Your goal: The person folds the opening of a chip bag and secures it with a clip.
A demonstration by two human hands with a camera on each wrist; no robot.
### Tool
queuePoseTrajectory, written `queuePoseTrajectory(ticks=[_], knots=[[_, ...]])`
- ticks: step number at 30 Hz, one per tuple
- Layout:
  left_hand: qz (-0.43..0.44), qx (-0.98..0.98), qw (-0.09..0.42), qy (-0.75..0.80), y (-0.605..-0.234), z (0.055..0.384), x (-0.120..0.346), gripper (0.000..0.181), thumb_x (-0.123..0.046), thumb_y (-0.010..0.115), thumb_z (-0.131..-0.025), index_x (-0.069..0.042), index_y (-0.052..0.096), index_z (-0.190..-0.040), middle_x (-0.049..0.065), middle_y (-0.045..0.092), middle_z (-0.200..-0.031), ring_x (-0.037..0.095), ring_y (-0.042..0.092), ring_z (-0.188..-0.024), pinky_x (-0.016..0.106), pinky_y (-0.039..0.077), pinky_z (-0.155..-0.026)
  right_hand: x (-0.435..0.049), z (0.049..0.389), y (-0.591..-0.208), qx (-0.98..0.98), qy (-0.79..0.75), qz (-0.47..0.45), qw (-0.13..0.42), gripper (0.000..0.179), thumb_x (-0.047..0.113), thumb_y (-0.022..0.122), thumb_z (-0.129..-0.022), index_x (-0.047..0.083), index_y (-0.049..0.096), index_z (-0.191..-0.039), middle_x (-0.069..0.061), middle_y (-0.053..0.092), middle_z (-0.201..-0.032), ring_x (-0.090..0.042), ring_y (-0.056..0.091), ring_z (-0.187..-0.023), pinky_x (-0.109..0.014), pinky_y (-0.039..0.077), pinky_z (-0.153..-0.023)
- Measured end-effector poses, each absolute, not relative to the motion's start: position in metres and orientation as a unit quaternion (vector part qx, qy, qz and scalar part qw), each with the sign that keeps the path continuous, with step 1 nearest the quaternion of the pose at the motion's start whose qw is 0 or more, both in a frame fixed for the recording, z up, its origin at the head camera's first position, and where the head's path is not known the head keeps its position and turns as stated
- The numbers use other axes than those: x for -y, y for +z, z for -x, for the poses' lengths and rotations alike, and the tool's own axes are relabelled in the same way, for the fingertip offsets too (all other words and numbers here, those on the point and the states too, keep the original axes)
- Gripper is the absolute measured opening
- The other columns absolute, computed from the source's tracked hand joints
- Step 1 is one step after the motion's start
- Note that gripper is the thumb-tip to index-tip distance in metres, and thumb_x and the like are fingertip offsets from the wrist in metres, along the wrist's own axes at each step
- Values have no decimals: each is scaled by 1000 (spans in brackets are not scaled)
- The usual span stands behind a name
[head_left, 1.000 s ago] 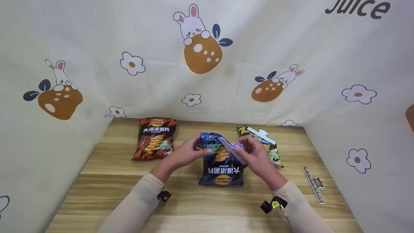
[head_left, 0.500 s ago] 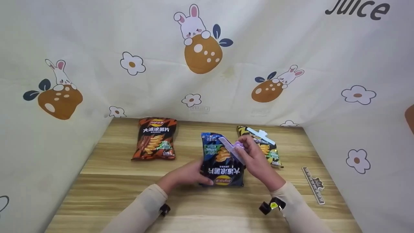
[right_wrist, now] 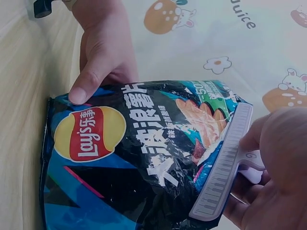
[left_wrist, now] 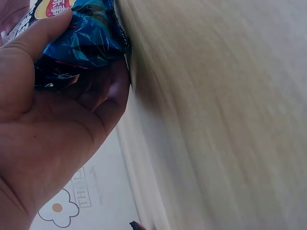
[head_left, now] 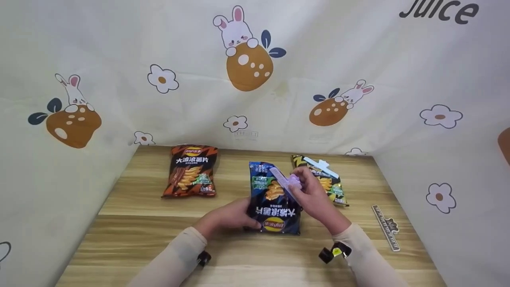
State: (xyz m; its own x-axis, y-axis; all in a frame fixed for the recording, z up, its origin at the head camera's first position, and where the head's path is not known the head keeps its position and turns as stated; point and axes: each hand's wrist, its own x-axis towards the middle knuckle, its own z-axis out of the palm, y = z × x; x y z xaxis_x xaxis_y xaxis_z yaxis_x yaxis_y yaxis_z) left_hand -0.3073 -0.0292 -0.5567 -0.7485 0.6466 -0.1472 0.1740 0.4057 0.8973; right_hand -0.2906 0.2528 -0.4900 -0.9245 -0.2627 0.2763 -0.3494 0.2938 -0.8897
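Note:
A blue and black bag of chips [head_left: 273, 199], its lettering upside down in the head view, stands at the middle of the table. My left hand [head_left: 233, 214] holds its lower left side, thumb on the printed front and fingers behind and under it, as the left wrist view shows. A purple sealing clip [right_wrist: 223, 167] lies slantwise across the bag's upper right corner. My right hand [head_left: 315, 195] pinches this clip by its handle between thumb and fingers. Part of the handle is hidden behind the right fingers.
An orange and black chip bag [head_left: 192, 171] lies at the back left. Behind my right hand lies a yellow and black chip bag [head_left: 338, 188] with a light blue clip [head_left: 322, 167] on it. A white and black clip [head_left: 385, 228] lies at the right edge.
My left hand has gone from the bag's upper left edge down to its lower left side. The bag's near end has shifted slightly towards me. My right hand keeps hold of the purple clip.

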Motion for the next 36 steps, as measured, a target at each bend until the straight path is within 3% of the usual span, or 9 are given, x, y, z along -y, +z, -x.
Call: queuePoseTrajectory(ticks=[13, 18, 26, 36], knots=[[-253, -773, 265, 518, -554, 302, 33, 82, -20, 85, -95, -16, 44, -166, 4, 65, -151, 28, 58, -143, 55, 38, -127, -254, 295, -488, 804, 566, -171, 58, 27, 2, 63, -111, 7, 59, -137, -13, 74, -121, -28, 72, -99, -33, 62, -82], [-265, -758, 266, 533, -556, 302, 32, 82, -22, 89, -93, -20, 46, -163, -1, 66, -149, 24, 59, -142, 53, 35, -129, -253, 299, -483, 795, 576, -180, 62, 26, 3, 60, -112, 4, 57, -138, -16, 73, -119, -29, 72, -99, -33, 62, -81], [-271, -752, 236, 553, -558, 302, 34, 100, -19, 94, -89, -29, 34, -169, -4, 62, -152, 22, 57, -142, 53, 34, -129, -254, 309, -479, 794, 582, -165, 64, 25, 6, 60, -114, 5, 56, -138, -16, 73, -113, -28, 74, -94, -33, 63, -77], [-253, -759, 203, 564, -550, 300, 34, 125, -18, 97, -84, -35, 14, -176, -2, 55, -157, 25, 52, -146, 52, 31, -130, -253, 328, -475, 802, 576, -135, 83, 32, 19, 69, -112, 11, 68, -142, -13, 76, -115, -28, 76, -95, -34, 64, -77]])
